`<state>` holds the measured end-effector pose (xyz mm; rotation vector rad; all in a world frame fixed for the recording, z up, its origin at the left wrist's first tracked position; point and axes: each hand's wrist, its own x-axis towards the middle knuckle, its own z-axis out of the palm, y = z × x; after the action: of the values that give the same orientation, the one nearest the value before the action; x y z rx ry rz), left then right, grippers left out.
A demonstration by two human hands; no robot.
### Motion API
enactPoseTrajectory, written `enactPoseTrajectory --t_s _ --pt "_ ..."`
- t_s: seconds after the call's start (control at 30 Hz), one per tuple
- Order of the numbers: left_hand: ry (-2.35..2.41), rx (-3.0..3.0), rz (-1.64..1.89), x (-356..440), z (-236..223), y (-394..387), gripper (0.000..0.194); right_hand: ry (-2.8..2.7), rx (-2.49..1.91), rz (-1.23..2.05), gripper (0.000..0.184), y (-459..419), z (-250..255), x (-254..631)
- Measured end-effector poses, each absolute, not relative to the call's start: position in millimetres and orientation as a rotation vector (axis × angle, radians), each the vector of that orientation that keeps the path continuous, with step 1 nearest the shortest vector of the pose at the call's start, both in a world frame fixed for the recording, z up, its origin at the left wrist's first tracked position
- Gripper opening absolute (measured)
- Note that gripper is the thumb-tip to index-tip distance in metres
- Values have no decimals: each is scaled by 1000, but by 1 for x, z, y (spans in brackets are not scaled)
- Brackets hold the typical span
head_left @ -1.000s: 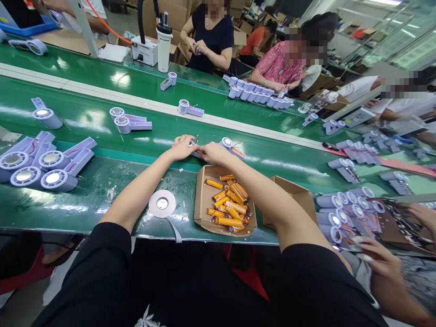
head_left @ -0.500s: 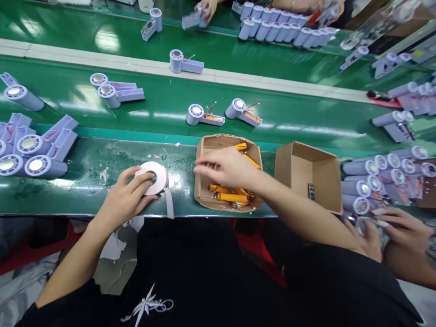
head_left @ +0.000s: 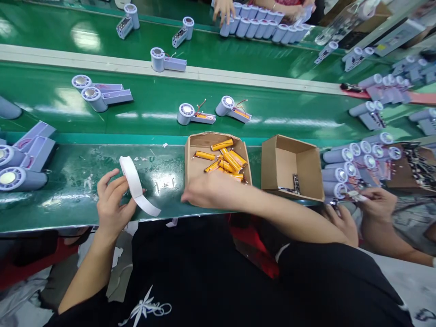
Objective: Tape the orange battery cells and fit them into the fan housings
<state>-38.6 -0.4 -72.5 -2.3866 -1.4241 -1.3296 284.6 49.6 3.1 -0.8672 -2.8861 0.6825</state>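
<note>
My left hand (head_left: 114,202) grips a roll of white tape (head_left: 133,177), tilted up on edge, with a loose strip hanging toward the bench's front edge. Across the front of a cardboard box (head_left: 189,156) reaches my right hand (head_left: 213,188), blurred by motion; what its fingers hold, if anything, cannot be made out. Orange-wrapped battery cells (head_left: 231,160) lie in that box, partly hidden by the hand. Beyond it, on the green belt, lie two lavender fan-like housings, one on the left (head_left: 186,113) and one on the right (head_left: 225,106), with orange cells and wires in their handles.
A second cardboard box (head_left: 289,159) to the right holds small circuit boards (head_left: 296,184). Stacked housings flank the bench at left (head_left: 23,177) and right (head_left: 337,175). At far right a co-worker's hands (head_left: 378,204) handle a part; another person's hand (head_left: 224,10) shows at the top.
Both hands left the housing on the belt. My left hand took the tape roll and lifted it on edge; my right hand moved over the cell box, then toward its front edge.
</note>
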Motion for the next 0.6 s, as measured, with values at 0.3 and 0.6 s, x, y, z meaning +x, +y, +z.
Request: enactPoseTrajectory --t_s 0.3,0.6 --pt "-1268 -2550 -1123 -18 -66 -11 47 -2752 -1557 528 17 136 -23 312" --pt "-1013 -2705 -809 -12 -39 -13 54 -1858 -1054 1325 44 64 18 298"
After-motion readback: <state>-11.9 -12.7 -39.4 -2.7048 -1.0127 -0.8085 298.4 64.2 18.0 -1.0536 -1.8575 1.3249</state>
